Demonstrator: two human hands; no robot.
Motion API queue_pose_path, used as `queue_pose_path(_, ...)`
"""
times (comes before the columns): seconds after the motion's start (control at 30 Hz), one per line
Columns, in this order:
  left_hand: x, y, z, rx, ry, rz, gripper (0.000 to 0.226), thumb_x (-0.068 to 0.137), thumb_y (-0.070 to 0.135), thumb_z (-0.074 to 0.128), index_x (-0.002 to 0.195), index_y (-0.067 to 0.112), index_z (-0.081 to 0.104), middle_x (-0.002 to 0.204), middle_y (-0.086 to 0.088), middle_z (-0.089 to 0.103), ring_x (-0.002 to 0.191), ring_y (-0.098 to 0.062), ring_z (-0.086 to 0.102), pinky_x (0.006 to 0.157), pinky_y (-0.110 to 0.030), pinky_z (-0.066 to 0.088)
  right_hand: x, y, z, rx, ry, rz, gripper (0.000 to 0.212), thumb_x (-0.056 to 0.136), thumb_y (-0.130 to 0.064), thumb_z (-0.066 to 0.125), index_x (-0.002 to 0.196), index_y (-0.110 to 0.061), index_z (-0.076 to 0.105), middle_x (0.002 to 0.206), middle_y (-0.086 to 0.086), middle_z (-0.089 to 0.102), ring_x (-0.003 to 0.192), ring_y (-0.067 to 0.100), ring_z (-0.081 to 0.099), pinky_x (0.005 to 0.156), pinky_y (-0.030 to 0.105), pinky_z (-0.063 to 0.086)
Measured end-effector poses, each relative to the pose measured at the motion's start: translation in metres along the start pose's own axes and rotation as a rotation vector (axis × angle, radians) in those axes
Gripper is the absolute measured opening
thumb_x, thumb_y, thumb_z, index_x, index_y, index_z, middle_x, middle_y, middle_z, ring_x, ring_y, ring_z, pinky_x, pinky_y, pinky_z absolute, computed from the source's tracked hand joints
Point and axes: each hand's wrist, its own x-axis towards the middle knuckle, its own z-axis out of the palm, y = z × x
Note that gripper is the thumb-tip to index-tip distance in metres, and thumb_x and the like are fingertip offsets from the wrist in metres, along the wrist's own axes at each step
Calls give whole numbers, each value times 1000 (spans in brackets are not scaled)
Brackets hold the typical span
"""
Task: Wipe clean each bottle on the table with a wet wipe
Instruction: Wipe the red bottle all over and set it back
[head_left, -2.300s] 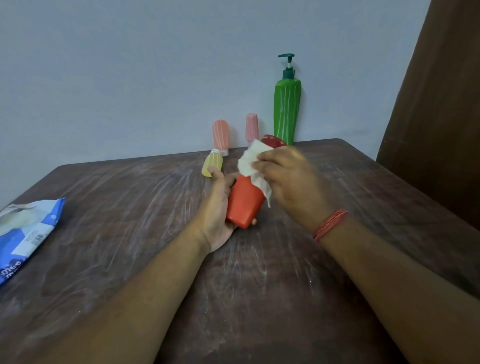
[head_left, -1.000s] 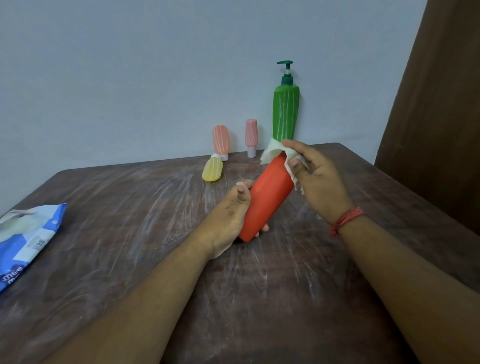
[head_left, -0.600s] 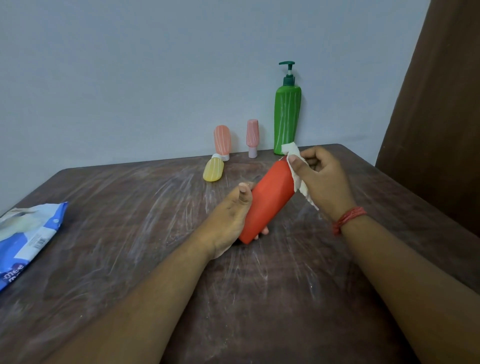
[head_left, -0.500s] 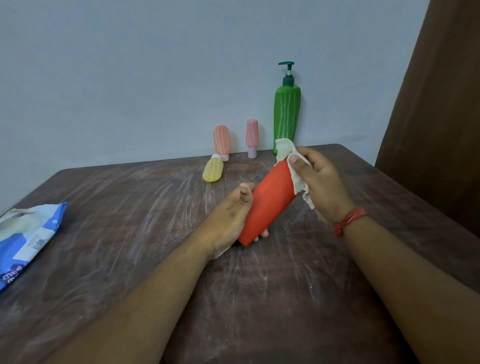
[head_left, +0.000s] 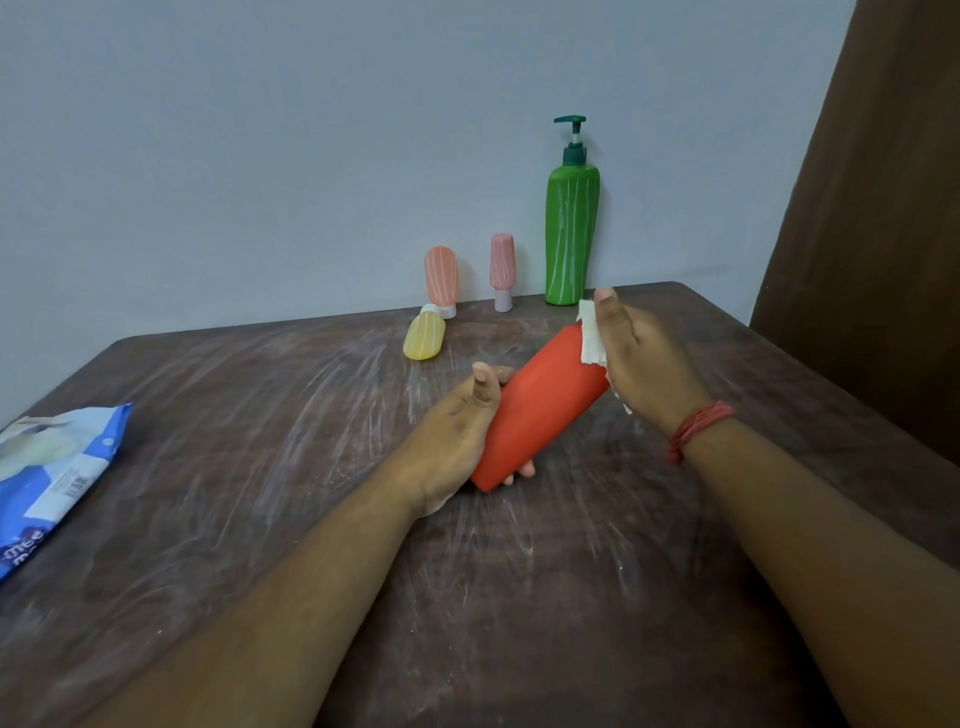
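Reaching in from the lower left, the left forearm runs up to the left hand (head_left: 457, 436), which sits palm-inward at the near end of a smooth red-orange plastic bottle (head_left: 540, 405). Its fingers curl under and round the bottle's base, fingertips showing on the far side, while the thumb lies along the upper face, so this hand grips the bottle firmly. The bottle is tilted, its near end low by the dark brown scuffed wooden table (head_left: 260, 441) and its far end raised toward the right; whether the base touches the tabletop cannot be told.

Coming from the lower right, the right forearm bears a red thread band (head_left: 698, 428) at the wrist. The right hand (head_left: 644, 364) stands edge-on against the raised end of the bottle, fingers fairly straight and pointing up and away, pressing a crumpled white wet wipe (head_left: 591, 340) against the bottle's side. The wipe is trapped between palm and bottle, a corner sticking out above.

Against the pale wall at the back stand a tall green pump bottle (head_left: 571, 239), a small pink tube bottle (head_left: 502, 270) and a peach striped tube bottle (head_left: 441, 278); a yellow striped tube bottle (head_left: 425, 340) lies on its side just before the peach one. At the left edge rests a blue and white wipes pack (head_left: 47, 483).
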Motion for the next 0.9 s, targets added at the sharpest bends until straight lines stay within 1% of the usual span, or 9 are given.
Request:
queue_pose_path(0.1,6,2,3,-30,-1,25,86,72,83,25,131,27,53,96,-26,71,80,-36,71,72,-46,56,-2,-3,1,56,51,40,62,105,-51,23,60,-21,53,53,-6,51,52,8,50,54,27,39)
queue_pose_path(0.23,8,4,4,-99,-19,12,87,72,79,22,132,23,52,84,-15,73,71,-25,71,60,-34,57,-2,-4,10,258,177,159,60,105,-53,24,58,-21,43,46,-8,43,43,7,43,47,24,35)
queue_pose_path(0.37,12,3,3,-223,4,9,88,75,78,22,135,19,50,98,-20,72,75,-29,69,58,-34,56,-6,-7,25,695,185,273,40,106,-46,34,91,-22,63,55,-14,58,49,2,55,46,21,45)
queue_pose_path(0.47,15,0,1,-337,49,23,87,75,78,26,137,21,49,110,-17,71,77,-28,69,63,-36,57,-16,-9,43,532,45,152,34,105,-47,35,99,-25,60,80,-8,67,75,9,64,72,33,58)
queue_pose_path(0.53,15,1,1,-399,61,38,83,77,76,26,135,23,52,108,-16,71,76,-25,68,63,-35,57,-24,-11,51,371,-51,78,36,103,-50,36,97,-23,58,92,3,67,87,19,66,84,44,56)
queue_pose_path(0.67,16,2,0,-523,128,51,71,87,72,19,125,27,59,101,-10,74,75,-22,67,65,-32,56,-32,-19,57,79,-170,-38,34,104,-42,42,80,-21,53,90,-3,54,74,1,58,66,16,44)
queue_pose_path(0.77,18,3,1,-523,125,33,68,86,72,20,126,30,56,104,-11,75,79,-23,68,70,-34,57,-28,-22,54,11,-39,-46,35,104,-38,42,77,-18,52,92,-8,43,81,6,52,68,8,39)
queue_pose_path(0.83,19,2,3,-500,115,11,69,85,72,20,127,30,55,98,-11,75,79,-24,68,70,-36,58,-26,-26,48,58,69,20,36,106,-32,41,72,-22,48,87,-9,44,74,5,49,60,7,34)
queue_pose_path(0.9,20,1,4,-491,141,-10,68,85,72,21,126,31,56,100,-9,76,83,-25,69,72,-37,58,-28,-29,48,181,58,102,35,106,-31,43,77,-15,55,85,-3,53,69,7,52,59,15,36)
